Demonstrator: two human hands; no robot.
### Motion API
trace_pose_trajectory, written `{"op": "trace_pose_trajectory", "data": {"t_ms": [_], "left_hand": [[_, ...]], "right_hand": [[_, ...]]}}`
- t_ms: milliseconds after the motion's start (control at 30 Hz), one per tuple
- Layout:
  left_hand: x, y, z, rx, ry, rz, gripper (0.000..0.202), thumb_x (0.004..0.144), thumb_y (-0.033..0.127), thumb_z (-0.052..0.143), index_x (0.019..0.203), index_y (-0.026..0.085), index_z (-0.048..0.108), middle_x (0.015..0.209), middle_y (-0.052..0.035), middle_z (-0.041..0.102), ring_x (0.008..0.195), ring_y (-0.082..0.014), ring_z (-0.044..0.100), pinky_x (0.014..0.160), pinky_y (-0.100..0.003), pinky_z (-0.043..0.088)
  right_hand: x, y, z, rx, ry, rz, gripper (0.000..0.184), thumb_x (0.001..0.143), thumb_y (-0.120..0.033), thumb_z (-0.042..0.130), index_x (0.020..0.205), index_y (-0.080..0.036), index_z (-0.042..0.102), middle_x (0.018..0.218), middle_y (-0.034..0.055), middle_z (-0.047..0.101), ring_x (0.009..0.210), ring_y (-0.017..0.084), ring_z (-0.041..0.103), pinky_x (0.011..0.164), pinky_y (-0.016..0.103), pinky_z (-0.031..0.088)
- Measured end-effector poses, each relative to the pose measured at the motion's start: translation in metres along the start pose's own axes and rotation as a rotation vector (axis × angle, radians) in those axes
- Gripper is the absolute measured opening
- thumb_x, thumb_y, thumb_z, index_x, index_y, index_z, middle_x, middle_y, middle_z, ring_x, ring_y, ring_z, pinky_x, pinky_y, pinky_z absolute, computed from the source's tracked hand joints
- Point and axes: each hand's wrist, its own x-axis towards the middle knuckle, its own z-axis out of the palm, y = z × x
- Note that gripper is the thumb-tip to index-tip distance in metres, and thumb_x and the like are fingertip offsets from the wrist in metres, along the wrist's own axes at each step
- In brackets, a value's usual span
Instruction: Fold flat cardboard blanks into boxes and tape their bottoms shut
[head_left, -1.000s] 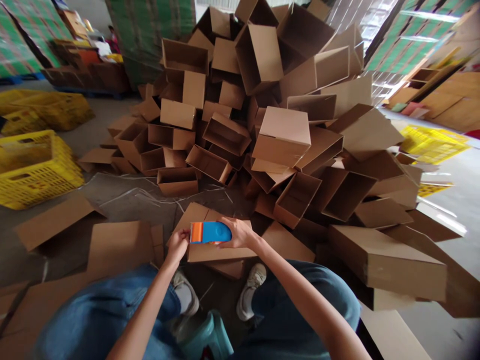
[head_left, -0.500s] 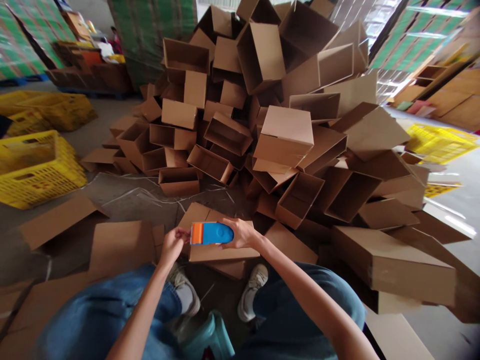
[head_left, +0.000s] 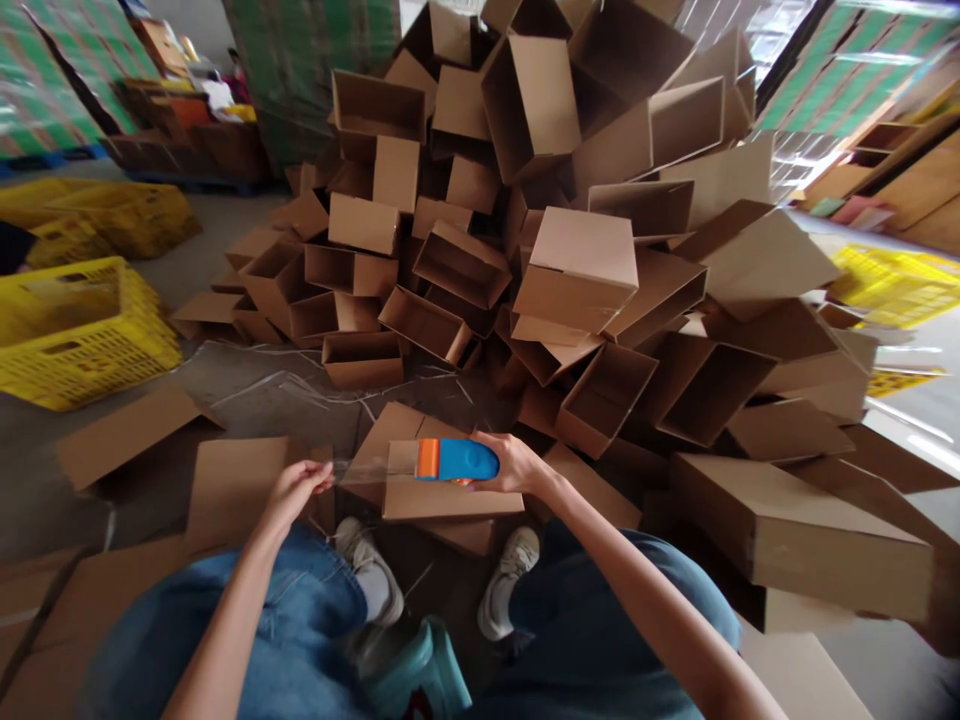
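Observation:
Wrapped round a blue and orange tape dispenser [head_left: 466, 461], my right hand [head_left: 511, 463] keeps it above a cardboard box [head_left: 454, 503]. My left hand [head_left: 300, 487] pinches the free end of a clear packing tape strip [head_left: 367, 472] out to the left. The strip runs between that hand and the dispenser's orange end. The box lies between my feet and the pile, on top of other cardboard. Its underside and the tape roll are hidden.
A large heap of open cardboard boxes [head_left: 461, 260] rises ahead. Yellow crates [head_left: 135, 330] stand at the left. Flattened cardboard [head_left: 236, 490] lies beside my left knee, and a closed box [head_left: 840, 550] sits at the right. A teal bag [head_left: 424, 670] is between my legs.
My hands have moved apart: the left went left with the tape end, the right went right with the dispenser. A length of tape now stretches between them.

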Motion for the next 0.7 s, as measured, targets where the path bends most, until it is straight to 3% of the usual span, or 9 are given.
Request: {"op": "trace_pose_trajectory", "data": {"t_ms": [233,500,700], "left_hand": [[0.002,-0.004,0.016,-0.006,0.013,-0.091,0.062,0.024,0.060,0.091,0.059,0.015,0.065,0.056,-0.0045,0.069,0.057,-0.0166,0.064,0.061,-0.029,0.050],[0.004,-0.024,0.042,0.130,0.070,-0.058,0.064,0.030,0.072,0.084,0.056,0.019,0.060,0.050,0.0020,0.059,0.054,-0.0162,0.056,0.058,-0.030,0.045],[0.011,-0.035,0.059,0.163,0.126,-0.061,0.058,0.033,0.065,0.086,0.055,0.022,0.053,0.046,0.0047,0.052,0.054,-0.0185,0.056,0.055,-0.030,0.042]], "right_hand": [[-0.004,0.006,0.007,-0.018,0.020,0.007,0.057,0.071,-0.057,0.080,0.110,-0.020,0.062,0.095,0.0067,0.072,0.079,0.022,0.069,0.066,0.027,0.049],[-0.009,0.009,0.011,-0.022,0.038,-0.002,0.055,0.073,-0.058,0.076,0.110,-0.020,0.060,0.092,0.0077,0.071,0.079,0.023,0.069,0.067,0.029,0.050],[-0.009,0.010,0.012,-0.011,0.045,0.014,0.055,0.072,-0.058,0.077,0.109,-0.021,0.060,0.093,0.0075,0.071,0.079,0.023,0.069,0.069,0.029,0.051]]}}
